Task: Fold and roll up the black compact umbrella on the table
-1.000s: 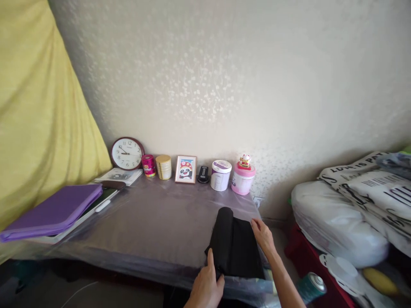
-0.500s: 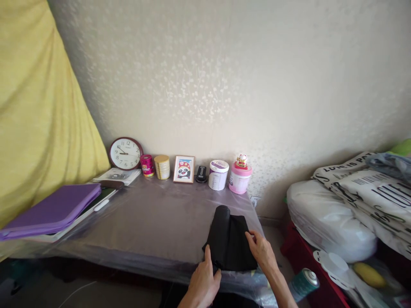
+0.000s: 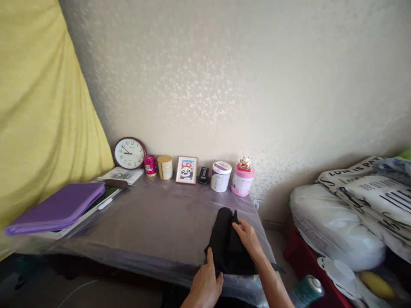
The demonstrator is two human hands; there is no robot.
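A black folded cloth (image 3: 221, 237) lies at the near right part of the table, with a thick, rounded fold along its left side. My left hand (image 3: 207, 280) grips its near-left corner, one finger stretched up along the left edge. On the other side, my right hand (image 3: 248, 239) pinches the right-hand flap near its far end and holds it raised. The flap stands up beside the thick fold. Part of the cloth's right side is hidden under my right hand and forearm.
Along the wall stand a clock (image 3: 129, 153), a panda picture (image 3: 186, 170), a white-and-purple tub (image 3: 221, 176) and a pink tub (image 3: 242, 180). A purple folder (image 3: 58, 207) lies left on the table (image 3: 154, 222). A spray can (image 3: 306, 291) and red box (image 3: 298, 244) are lower right.
My right hand has moved left and up with the cloth's right flap, lifting it toward the thick fold. My left hand stays at the near-left corner. The view has shifted slightly.
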